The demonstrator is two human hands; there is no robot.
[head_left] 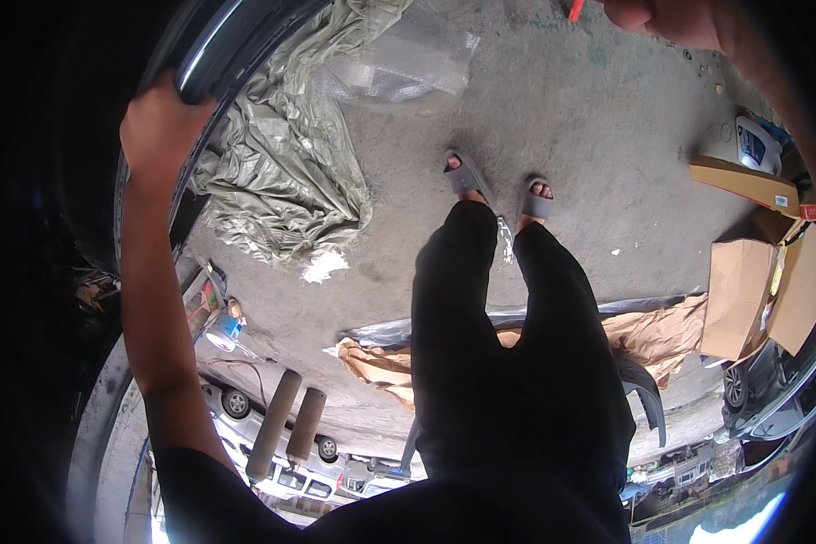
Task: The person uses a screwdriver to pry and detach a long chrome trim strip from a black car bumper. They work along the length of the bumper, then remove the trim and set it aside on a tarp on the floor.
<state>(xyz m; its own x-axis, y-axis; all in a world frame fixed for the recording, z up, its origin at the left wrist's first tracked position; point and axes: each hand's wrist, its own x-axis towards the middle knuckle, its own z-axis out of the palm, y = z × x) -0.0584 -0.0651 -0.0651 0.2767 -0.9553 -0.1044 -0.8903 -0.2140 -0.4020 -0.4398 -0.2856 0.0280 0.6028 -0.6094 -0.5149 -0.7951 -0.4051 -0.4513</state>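
I see the left hand, fingers closed over the edge of a dark car panel; I judge a steady, even hold best. Left of the right hand, whose partly cropped grip I cannot tell: a red-orange object.
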